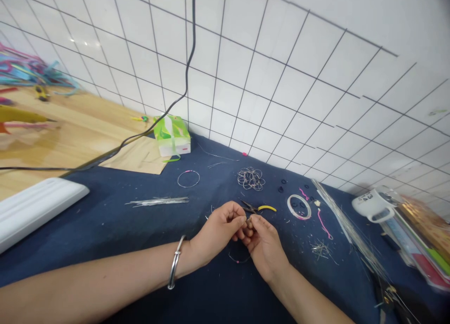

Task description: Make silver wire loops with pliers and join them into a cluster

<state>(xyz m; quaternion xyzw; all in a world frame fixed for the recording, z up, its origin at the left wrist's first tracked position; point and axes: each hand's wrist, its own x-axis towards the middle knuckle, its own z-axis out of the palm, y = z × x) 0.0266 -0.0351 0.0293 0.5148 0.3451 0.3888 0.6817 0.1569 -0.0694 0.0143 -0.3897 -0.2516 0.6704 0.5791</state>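
My left hand point(225, 225) and my right hand point(264, 242) meet over the dark blue cloth point(147, 253), fingertips pinched together. Below the fingers shows the lower arc of a thin wire loop point(238, 261) with a small pink spot on it. Its upper part is hidden by my hands, which are closed on it. Just beyond the fingertips lie pliers with a yellow handle point(267, 207). A tangle of wire rings point(251, 178) sits farther back, and a single wire ring point(188, 178) with a pink mark lies to its left.
Cut wires point(158, 201) lie at left, near a white power strip point(42, 207) and a green tissue box point(172, 136). To the right are a white roll point(299, 207), short wire scraps point(321, 251), long wires point(351, 235) and a white mug point(373, 204). A black cable point(187, 75) hangs down the tiled wall.
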